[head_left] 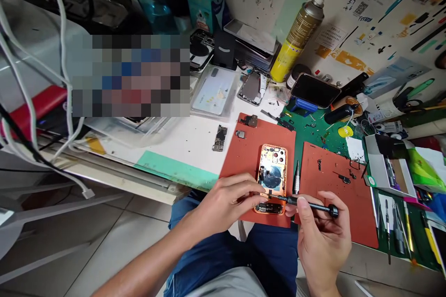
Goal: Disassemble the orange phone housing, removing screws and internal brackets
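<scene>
An orange-edged phone housing [272,174] lies on a red-brown mat [234,167], its inside facing up. My right hand [322,236] holds a black screwdriver [313,205], which points left over the lower part of the housing. My left hand [232,199] has its fingers pinched together at the screwdriver's tip, above the housing's left edge; what they hold, if anything, is too small to make out. Just right of the housing lies a silver metal tool [297,178]. A circuit board [220,138] rests on the white surface to the left.
A second red-brown mat [334,209] with small parts is at the right. Behind are a propped phone [316,90], a yellow spray can [296,39] and a white phone back [214,90]. Pens and tools line the right edge, beside a white box [393,171]. White cables hang at the left.
</scene>
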Available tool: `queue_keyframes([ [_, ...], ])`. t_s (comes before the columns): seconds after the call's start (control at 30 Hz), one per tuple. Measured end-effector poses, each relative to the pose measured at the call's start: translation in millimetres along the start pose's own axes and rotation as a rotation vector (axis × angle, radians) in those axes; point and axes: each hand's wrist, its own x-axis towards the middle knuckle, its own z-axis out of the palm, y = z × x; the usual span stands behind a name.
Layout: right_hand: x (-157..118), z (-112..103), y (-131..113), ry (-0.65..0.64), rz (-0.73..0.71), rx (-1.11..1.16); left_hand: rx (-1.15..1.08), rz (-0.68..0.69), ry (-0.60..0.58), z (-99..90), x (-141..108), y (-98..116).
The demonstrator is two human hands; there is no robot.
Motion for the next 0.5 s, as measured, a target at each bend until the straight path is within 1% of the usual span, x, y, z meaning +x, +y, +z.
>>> queue_keyframes([
  [0.2, -1.6, 0.3, -3.6, 0.006, -0.047, -0.024, 0.022, 0.049, 0.010, -1.0, 0.1, -1.8],
  [0.33, -5.0, -2.1, -6.6, 0.023, -0.075, -0.024, 0.052, 0.062, -0.005, -0.8, -1.6, -3.8],
  [0.5, -7.0, -3.3, -6.2, -0.021, -0.107, -0.034, 0.051, 0.053, -0.028, -0.2, -2.4, -5.4],
])
